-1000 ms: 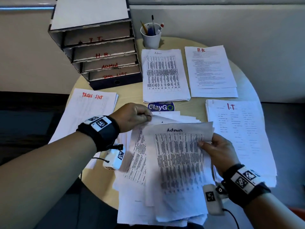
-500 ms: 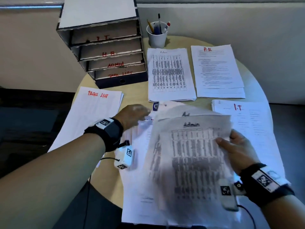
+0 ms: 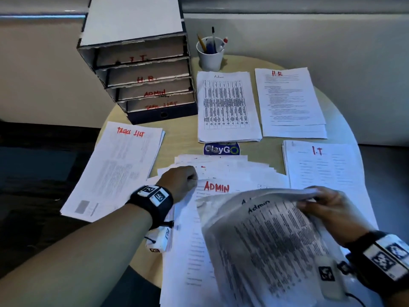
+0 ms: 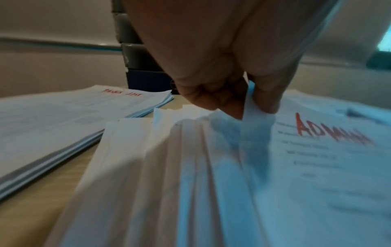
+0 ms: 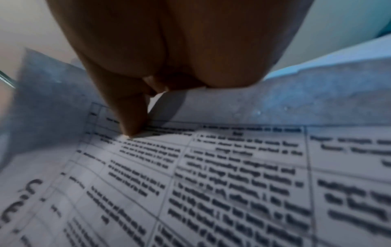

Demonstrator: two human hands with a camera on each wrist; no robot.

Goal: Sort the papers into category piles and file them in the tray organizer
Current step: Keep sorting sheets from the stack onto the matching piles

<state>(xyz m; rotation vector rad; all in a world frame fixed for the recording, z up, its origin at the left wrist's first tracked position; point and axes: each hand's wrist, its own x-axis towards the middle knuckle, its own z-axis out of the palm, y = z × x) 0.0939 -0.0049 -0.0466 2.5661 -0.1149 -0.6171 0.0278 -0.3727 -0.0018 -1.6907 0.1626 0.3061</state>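
An unsorted fan of papers [image 3: 221, 167] lies at the table's near middle. My left hand [image 3: 183, 180] pinches the top left corner of a sheet headed ADMIN [image 3: 215, 187] in red, seen close in the left wrist view [image 4: 249, 103]. My right hand [image 3: 325, 207] grips the right edge of two printed table sheets headed Admin [image 3: 265, 240], lifted and tilted over the fan; the right wrist view shows my thumb [image 5: 131, 117] pressed on the top sheet [image 5: 211, 183]. Sorted piles lie around: Tasks List [image 3: 119, 165], Admin [image 3: 228, 107], H.R [image 3: 290, 103], I.T [image 3: 321, 167]. The tray organizer [image 3: 141, 83] stands back left.
A white cup of pens [image 3: 210, 52] stands behind the Admin pile. A blue round sticker [image 3: 221, 149] shows on the round wooden table [image 3: 183, 134]. A wall runs close behind; dark floor lies to the left.
My right hand has drawn the Admin table sheets right and down, uncovering a sheet headed ADMIN in red. My left hand shifted to that sheet's top left corner.
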